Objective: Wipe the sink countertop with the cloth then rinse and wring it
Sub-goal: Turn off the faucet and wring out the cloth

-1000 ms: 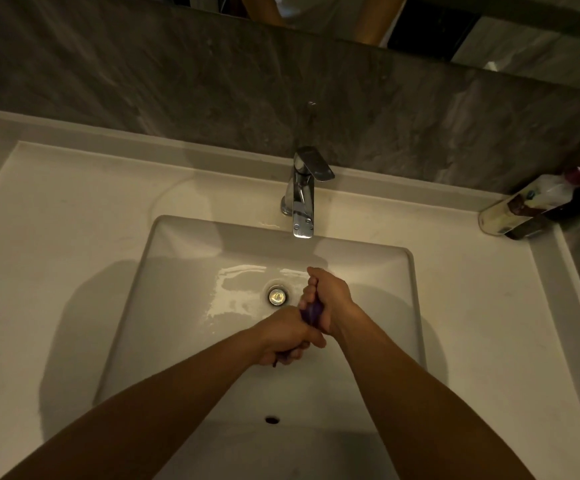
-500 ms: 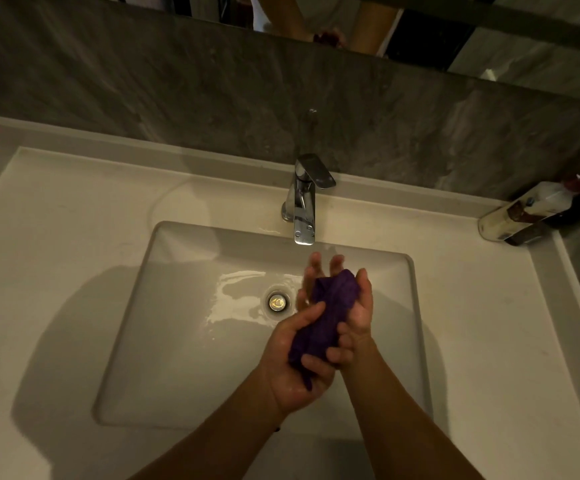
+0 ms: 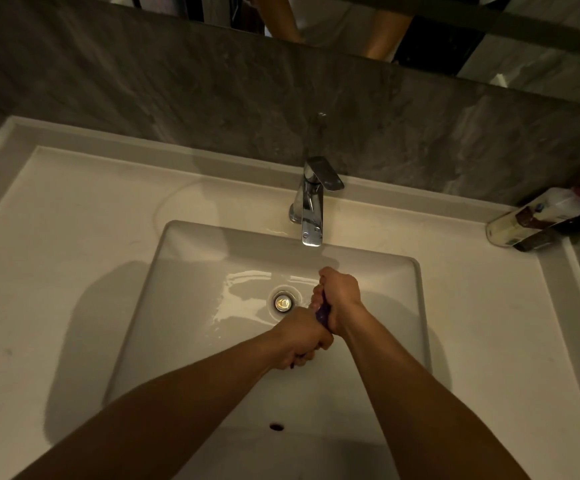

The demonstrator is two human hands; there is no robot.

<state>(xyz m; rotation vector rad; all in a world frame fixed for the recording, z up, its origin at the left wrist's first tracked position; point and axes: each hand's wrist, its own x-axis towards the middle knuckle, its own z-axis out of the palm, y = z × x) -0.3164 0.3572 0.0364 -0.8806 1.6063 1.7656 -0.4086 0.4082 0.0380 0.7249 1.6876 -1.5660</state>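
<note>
Seen from above, a person's two bare forearms reach over a white rectangular sink (image 3: 184, 306) set into a pale worktop (image 3: 56, 254). Both hands meet over the basin, just right of the round metal drain (image 3: 282, 303). The left hand (image 3: 300, 339) sits nearer the viewer and the right hand (image 3: 339, 297) farther away; each is clenched tight around one end of a purple cloth (image 3: 323, 311). Only a small strip of the cloth shows between the two fists, with a dark bit poking out under the left hand. The fists touch each other, held above the wet, shiny bottom of the basin. A chrome faucet (image 3: 311, 202) stands at the back edge of the sink, its spout pointing toward the hands. At the far right corner of the worktop, a pale bottle (image 3: 531, 216) with a dark red cap leans against the grey stone wall (image 3: 177, 98). A small dark overflow hole sits in the near wall of the basin.
</note>
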